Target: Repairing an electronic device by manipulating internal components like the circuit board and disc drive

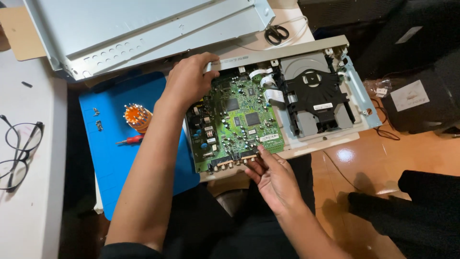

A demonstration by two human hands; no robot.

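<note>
Beside the white tabletop [33, 201], an opened disc player [287, 103] lay cover-off, its metal cover [143, 33] behind it; the left hand [189, 79] gripped its front panel while the right hand [273, 180], fingers loosely spread, touched the still-seated green circuit board [235, 120].

I see a white worktop [33, 211] carrying black-rimmed glasses [19, 148] at its left edge, a blue mat [120, 163] along its right edge, and a grey metal cover [143, 29] across its far edge.
</note>
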